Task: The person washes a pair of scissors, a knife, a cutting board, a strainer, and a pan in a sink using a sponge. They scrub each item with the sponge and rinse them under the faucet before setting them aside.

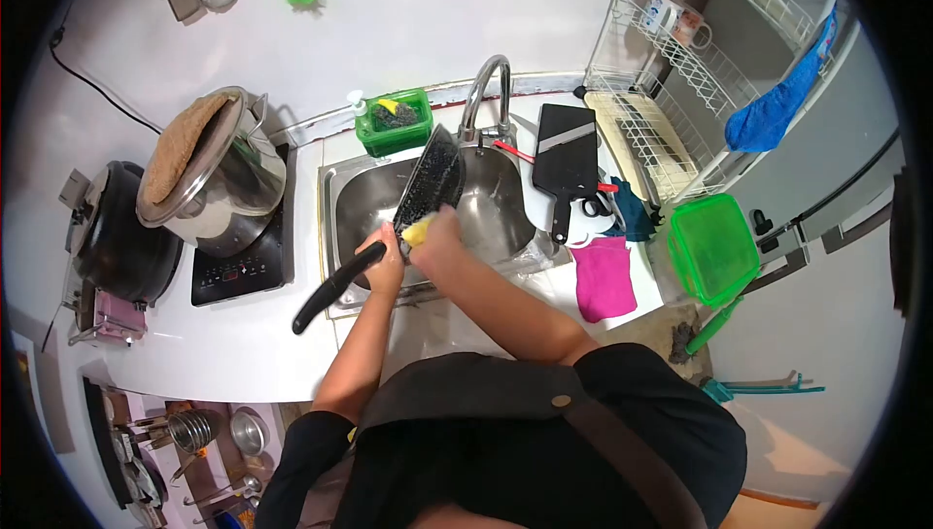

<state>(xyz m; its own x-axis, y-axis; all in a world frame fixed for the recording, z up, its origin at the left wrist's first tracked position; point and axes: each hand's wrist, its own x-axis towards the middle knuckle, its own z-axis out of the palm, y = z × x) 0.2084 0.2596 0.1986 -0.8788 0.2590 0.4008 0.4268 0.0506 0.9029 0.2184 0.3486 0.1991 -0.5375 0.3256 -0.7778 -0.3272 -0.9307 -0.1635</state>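
Note:
Over the stainless steel sink (328, 208), a dark speckled frying pan (434, 174) is held tilted on its edge. Its long black handle (338, 288) points down to the left, past the sink's rim. My left hand (387, 265) grips the pan where the handle meets the body. In my right hand (442, 239) is a yellow sponge (418, 231), pressed close to the pan near the handle end; part of the sponge is hidden by the fingers. Behind the pan rises the curved faucet (486, 92).
A green caddy (394, 126) stands behind the sink. Right of it lie a black board-like slicer (565, 155), scissors (595, 206) and a pink cloth (604, 278). Farther right is a green-lidded container (714, 247). At left, a large steel pot (228, 179) sits on an induction cooker (238, 276).

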